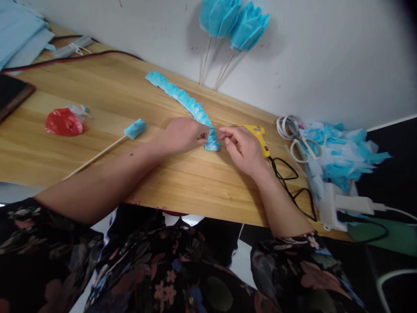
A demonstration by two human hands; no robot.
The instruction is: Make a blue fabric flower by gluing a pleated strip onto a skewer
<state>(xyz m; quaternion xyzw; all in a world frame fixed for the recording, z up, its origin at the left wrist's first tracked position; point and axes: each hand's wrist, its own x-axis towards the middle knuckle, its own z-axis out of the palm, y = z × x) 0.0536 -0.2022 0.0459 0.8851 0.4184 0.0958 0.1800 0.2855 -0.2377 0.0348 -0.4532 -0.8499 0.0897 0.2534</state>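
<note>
A long ruffled strip (186,101) of light-blue and white fabric runs diagonally over the wooden table. My left hand (185,135) is closed at the left edge of its near end, the fingertips pinched against the pleats. From the other side, my right hand (243,147) has thumb and forefinger drawn together at the strip's right edge; exactly what lies between those fingertips is hard to see. Left of my left hand lies a thin wooden stick (97,155) with a small blue fabric roll (135,128) on its tip. Behind my right hand is a yellow glue gun (259,138), partly covered.
Two blue fabric flowers (249,27) on sticks lean against the wall. Scissors (304,145), a tape roll (286,127) and blue-white scraps (345,150) crowd the right side, near a white power strip (329,206). Red plastic (64,122) and stacked blue sheets (21,32) lie left.
</note>
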